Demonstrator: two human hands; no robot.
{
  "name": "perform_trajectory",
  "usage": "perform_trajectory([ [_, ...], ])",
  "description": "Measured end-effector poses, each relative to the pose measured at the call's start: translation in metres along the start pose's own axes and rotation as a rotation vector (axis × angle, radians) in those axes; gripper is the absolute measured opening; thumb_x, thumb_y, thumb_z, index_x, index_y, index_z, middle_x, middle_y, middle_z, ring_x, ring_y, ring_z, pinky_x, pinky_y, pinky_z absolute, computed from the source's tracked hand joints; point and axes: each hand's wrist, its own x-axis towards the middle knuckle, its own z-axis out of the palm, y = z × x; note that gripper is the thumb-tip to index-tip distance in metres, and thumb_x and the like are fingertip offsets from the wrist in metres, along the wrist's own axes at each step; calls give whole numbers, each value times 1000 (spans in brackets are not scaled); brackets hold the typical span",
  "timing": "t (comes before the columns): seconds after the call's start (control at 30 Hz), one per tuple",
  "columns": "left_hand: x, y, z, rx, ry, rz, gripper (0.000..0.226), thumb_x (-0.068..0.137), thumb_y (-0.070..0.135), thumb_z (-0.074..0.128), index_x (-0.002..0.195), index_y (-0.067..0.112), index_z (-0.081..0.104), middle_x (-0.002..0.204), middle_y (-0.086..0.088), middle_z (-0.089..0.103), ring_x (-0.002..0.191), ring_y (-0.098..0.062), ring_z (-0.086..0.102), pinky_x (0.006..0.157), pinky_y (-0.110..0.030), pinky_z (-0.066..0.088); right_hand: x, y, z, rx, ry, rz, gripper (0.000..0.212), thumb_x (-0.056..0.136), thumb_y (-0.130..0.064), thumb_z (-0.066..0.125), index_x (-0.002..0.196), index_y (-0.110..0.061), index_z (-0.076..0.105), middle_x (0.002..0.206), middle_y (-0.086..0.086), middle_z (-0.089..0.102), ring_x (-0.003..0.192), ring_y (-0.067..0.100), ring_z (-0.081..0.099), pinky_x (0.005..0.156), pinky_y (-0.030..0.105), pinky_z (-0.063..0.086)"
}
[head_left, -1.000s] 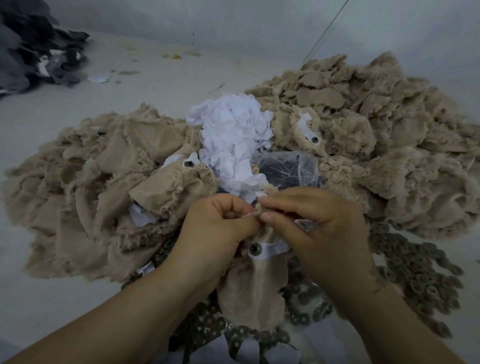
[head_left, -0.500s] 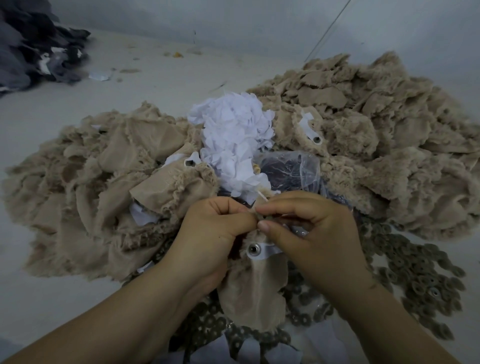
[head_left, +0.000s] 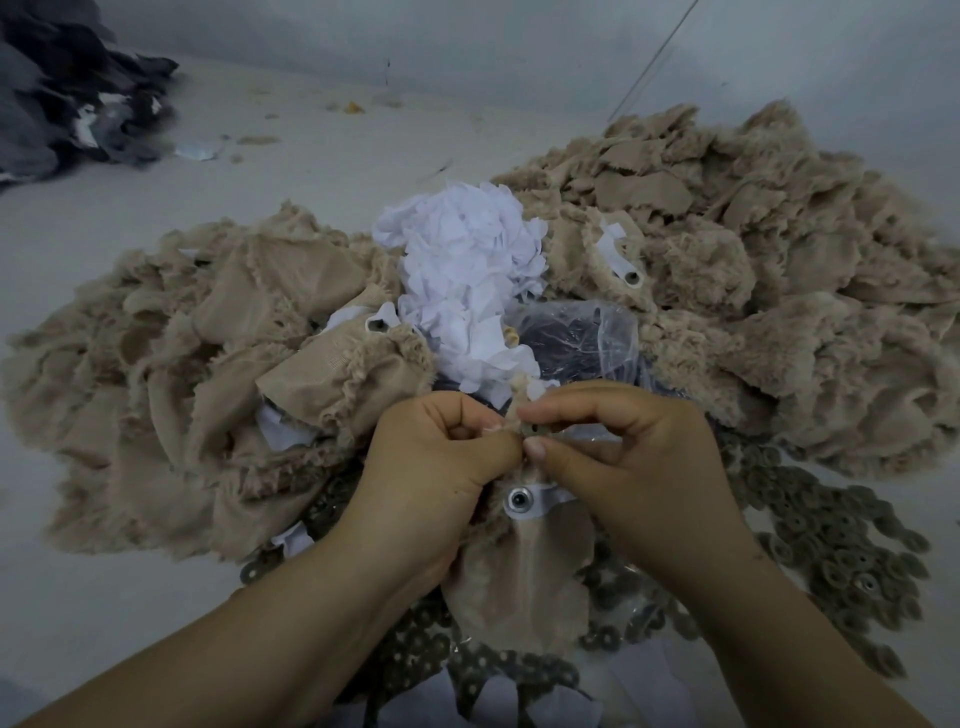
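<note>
1. My left hand (head_left: 436, 462) is curled tight, thumb and forefinger pinching the top edge of the beige plush piece (head_left: 519, 587). My right hand (head_left: 623, 457) pinches the same edge from the other side, fingers bent. There may be a small disc between its thumb and forefinger, but it is too hidden to be sure.
2. The piece hangs below my grip, its fitted eye (head_left: 518, 500) just under my knuckles on a white patch (head_left: 553, 494).
3. I should pull the fabric taut between both pinches so the fur parts and the spot shows.
4. I should press squarely, not at a slant, or the backing may wrinkle.
5. Spare discs (head_left: 841, 545) lie to the right of and below my grip. The clear bag (head_left: 576, 338) and white scraps (head_left: 467, 270) sit just beyond it. I would reach with the right hand while the left holds.
</note>
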Motion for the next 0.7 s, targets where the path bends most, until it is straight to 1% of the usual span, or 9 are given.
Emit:
perform_trajectory([
  [0.1, -1, 0, -2, 36, -25, 30, 11, 64, 12, 72, 67, 4, 65, 66, -30, 55, 64, -30, 48, 60, -40, 40, 1, -1, -2, -23, -15, 2, 23, 77, -2, 80, 90, -22, 77, 91, -7, 75, 88, 6, 70, 70, 15, 57],
  [0.17, -1, -2, -3, 54, -38, 59, 12, 69, 10, 73, 71, 1, 66, 71, -35, 57, 62, -29, 50, 58, -36, 42, 1, 0, -1, -98, 2, -15, 23, 78, -6, 81, 90, -26, 76, 91, -9, 74, 87, 6, 70, 71, 13, 55],
  [0.23, -1, -4, -5, 72, -40, 92, 8, 77, 2, 75, 73, 1, 67, 67, -26, 62, 56, -24, 53, 51, -28, 45, 1, 1, 0, -155, 24, -38, 25, 79, -8, 80, 90, -30, 75, 91, -10, 74, 85, 5, 70, 72, 12, 53],
  [0.3, -2, -5, -6, 79, -27, 116, 10, 82, -3, 72, 74, 0, 67, 62, -20, 62, 52, -21, 53, 47, -24, 43, 1, 2, 0, -129, 22, -23, 24, 79, -7, 80, 91, -27, 75, 90, -10, 75, 85, 6, 71, 72, 14, 54],
  [0.4, -3, -4, -6, 62, -8, 132, 11, 82, -1, 73, 73, 1, 67, 69, -28, 63, 57, -26, 54, 52, -31, 46, 2, 3, 0, 7, 13, 39, 22, 80, -2, 77, 91, -21, 76, 87, -6, 76, 81, 7, 72, 69, 17, 57],
  [0.5, -5, -2, -5, 24, -19, 146, 10, 80, 4, 76, 73, 3, 68, 69, -20, 67, 61, -26, 61, 55, -30, 52, 3, 5, 1, 124, 1, 87, 18, 84, -1, 74, 91, -18, 77, 85, -3, 77, 79, 12, 74, 66, 23, 59],
  [0.6, -7, 2, -3, -27, -68, 151, 16, 69, 11, 82, 78, 9, 69, 74, -15, 72, 67, -23, 67, 60, -28, 57, 3, 7, 3, 181, 26, 99, 14, 84, -11, 72, 88, -24, 76, 84, -1, 77, 78, 16, 75, 66, 29, 61],
  [0.67, -6, 1, -3, -10, -81, 170, 27, 65, 6, 86, 85, 12, 69, 80, -16, 73, 72, -25, 68, 65, -30, 59, 3, 8, 4, 194, 79, 70, 21, 85, -8, 72, 86, -28, 76, 83, -2, 78, 77, 15, 75, 66, 26, 60],
  [0.7, -5, 1, -3, 6, -88, 188, 28, 65, 5, 83, 89, 13, 69, 83, -17, 73, 74, -26, 68, 66, -32, 59, 3, 8, 4, 195, 98, 54, 24, 86, -4, 71, 87, -27, 76, 84, -3, 78, 77, 14, 75, 67, 24, 59],
])
